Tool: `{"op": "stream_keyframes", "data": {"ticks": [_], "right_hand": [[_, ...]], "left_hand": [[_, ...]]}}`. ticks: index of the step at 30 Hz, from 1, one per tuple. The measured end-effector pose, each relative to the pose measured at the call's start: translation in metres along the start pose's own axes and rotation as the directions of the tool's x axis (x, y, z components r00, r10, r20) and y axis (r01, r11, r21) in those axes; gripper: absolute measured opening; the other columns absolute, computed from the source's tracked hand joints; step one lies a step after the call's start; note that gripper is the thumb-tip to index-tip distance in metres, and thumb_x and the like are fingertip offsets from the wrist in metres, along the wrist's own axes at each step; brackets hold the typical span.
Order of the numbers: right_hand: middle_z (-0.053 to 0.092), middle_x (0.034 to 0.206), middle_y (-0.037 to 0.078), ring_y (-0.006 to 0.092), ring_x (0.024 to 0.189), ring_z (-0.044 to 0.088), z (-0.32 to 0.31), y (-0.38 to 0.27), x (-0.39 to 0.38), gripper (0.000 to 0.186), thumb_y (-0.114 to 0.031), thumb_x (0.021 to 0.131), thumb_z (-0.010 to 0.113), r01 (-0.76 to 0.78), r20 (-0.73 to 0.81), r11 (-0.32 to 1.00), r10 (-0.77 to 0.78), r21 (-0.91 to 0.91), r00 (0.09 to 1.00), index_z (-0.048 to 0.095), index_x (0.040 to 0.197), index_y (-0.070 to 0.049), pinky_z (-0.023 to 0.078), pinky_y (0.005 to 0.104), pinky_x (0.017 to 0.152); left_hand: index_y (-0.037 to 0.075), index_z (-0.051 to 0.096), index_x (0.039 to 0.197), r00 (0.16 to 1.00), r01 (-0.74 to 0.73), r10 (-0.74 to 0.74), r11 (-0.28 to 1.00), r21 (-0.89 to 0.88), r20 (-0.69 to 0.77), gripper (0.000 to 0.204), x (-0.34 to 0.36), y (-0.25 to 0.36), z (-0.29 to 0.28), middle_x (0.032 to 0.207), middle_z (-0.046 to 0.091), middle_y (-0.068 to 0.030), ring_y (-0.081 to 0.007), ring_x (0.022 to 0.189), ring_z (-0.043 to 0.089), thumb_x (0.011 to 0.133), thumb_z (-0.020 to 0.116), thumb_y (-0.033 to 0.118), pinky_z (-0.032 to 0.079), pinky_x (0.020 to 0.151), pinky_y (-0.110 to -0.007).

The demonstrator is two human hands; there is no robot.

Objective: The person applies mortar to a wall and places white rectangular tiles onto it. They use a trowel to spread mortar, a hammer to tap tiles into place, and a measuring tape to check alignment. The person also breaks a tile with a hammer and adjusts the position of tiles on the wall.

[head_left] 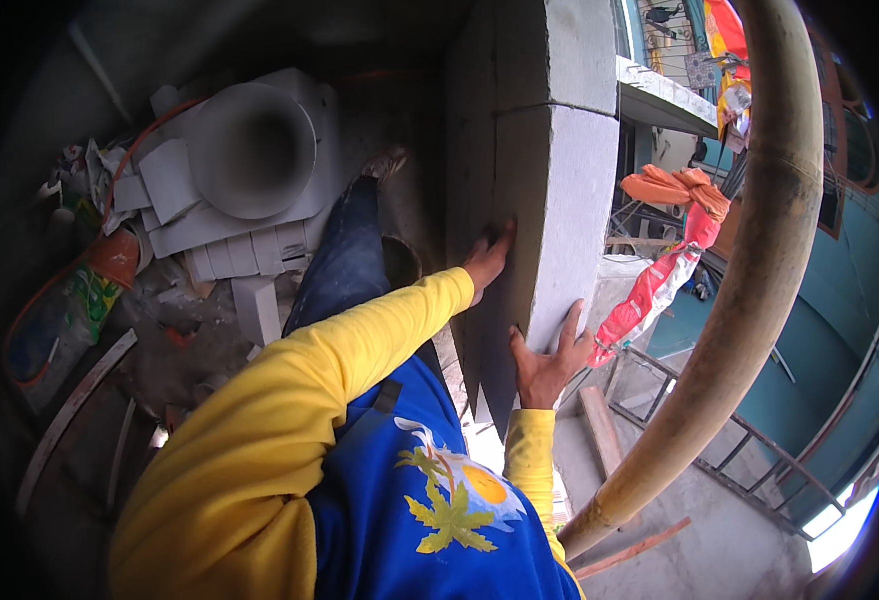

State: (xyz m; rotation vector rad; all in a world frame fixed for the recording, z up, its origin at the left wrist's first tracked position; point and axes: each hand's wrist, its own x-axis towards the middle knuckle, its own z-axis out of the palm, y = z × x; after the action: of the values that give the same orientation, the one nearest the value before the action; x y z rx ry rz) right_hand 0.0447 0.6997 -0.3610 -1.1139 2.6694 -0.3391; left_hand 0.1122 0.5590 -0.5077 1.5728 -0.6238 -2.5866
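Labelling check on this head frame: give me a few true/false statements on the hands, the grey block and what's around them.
1. Both hands lie flat on the large grey concrete block. True: the left hand on its shaded side face, the right hand at its lower lit edge.
2. The right hand grips the thick tan bamboo pole. False: the pole stands apart from it, untouched.
3. The sleeves are yellow. True, on both forearms.
4. Another grey block sits on top of the one being touched. True.
5. The left hand holds a trowel. False: it is bare and open, with no tool in it.
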Motion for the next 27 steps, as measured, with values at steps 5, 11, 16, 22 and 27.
{"op": "stream_keyframes", "data": {"ticks": [5, 11, 16, 22, 27], "right_hand": [[0.045, 0.136, 0.033, 0.0506, 0.128, 0.045, 0.004, -0.002, 0.001, 0.115, -0.034, 0.061, 0.094, -0.004, -0.022, 0.999, 0.003, -0.036, 1.0, 0.04, 0.162, -0.018, 0.033, 0.0554, 0.111], [0.043, 0.14, 0.035, 0.0516, 0.131, 0.043, 0.01, 0.001, 0.001, 0.115, -0.036, 0.062, 0.093, -0.012, -0.038, 0.994, 0.008, -0.105, 0.999, 0.039, 0.163, -0.019, 0.031, 0.0562, 0.113], [0.042, 0.143, 0.039, 0.0534, 0.136, 0.039, 0.01, -0.001, 0.0, 0.116, -0.04, 0.065, 0.093, -0.041, -0.017, 0.993, 0.04, -0.112, 0.999, 0.035, 0.164, -0.021, 0.027, 0.0592, 0.116], [0.042, 0.143, 0.035, 0.0496, 0.138, 0.039, 0.01, -0.005, -0.009, 0.106, -0.037, 0.07, 0.092, -0.011, -0.074, 0.984, -0.003, -0.176, 0.997, 0.041, 0.162, -0.018, 0.028, 0.0588, 0.117], [0.039, 0.149, 0.032, 0.0476, 0.141, 0.037, 0.025, 0.003, -0.015, 0.099, -0.045, 0.072, 0.093, 0.1, -0.145, 0.981, -0.124, -0.167, 0.982, 0.05, 0.156, -0.014, 0.031, 0.0578, 0.117]], "left_hand": [[0.003, 0.013, 0.166, 1.0, 0.007, -0.008, 1.0, -0.003, -0.014, 0.123, 0.004, -0.003, 0.0, 0.172, 0.018, -0.0207, -0.0345, 0.16, 0.015, 0.086, 0.045, 0.091, 0.015, 0.128, -0.048], [-0.001, 0.013, 0.165, 1.0, 0.001, -0.001, 1.0, -0.008, -0.003, 0.126, 0.01, -0.007, 0.002, 0.172, 0.018, -0.0232, -0.0343, 0.16, 0.018, 0.086, 0.045, 0.091, 0.017, 0.128, -0.043], [-0.002, 0.011, 0.165, 0.999, 0.0, 0.002, 0.999, 0.046, -0.049, 0.127, 0.008, -0.002, 0.002, 0.172, 0.017, -0.0237, -0.0334, 0.16, 0.016, 0.085, 0.042, 0.092, 0.016, 0.129, -0.042], [0.001, 0.013, 0.166, 0.992, 0.104, -0.106, 0.994, -0.035, -0.068, 0.123, -0.013, 0.027, 0.013, 0.173, 0.013, -0.0227, -0.0344, 0.161, 0.01, 0.087, 0.029, 0.094, 0.01, 0.13, -0.041], [0.001, 0.014, 0.166, 0.985, -0.143, 0.13, 0.983, -0.118, -0.111, 0.103, 0.001, 0.021, 0.016, 0.174, 0.011, -0.0179, -0.0285, 0.162, 0.007, 0.1, 0.018, 0.08, 0.007, 0.13, -0.035]]}}
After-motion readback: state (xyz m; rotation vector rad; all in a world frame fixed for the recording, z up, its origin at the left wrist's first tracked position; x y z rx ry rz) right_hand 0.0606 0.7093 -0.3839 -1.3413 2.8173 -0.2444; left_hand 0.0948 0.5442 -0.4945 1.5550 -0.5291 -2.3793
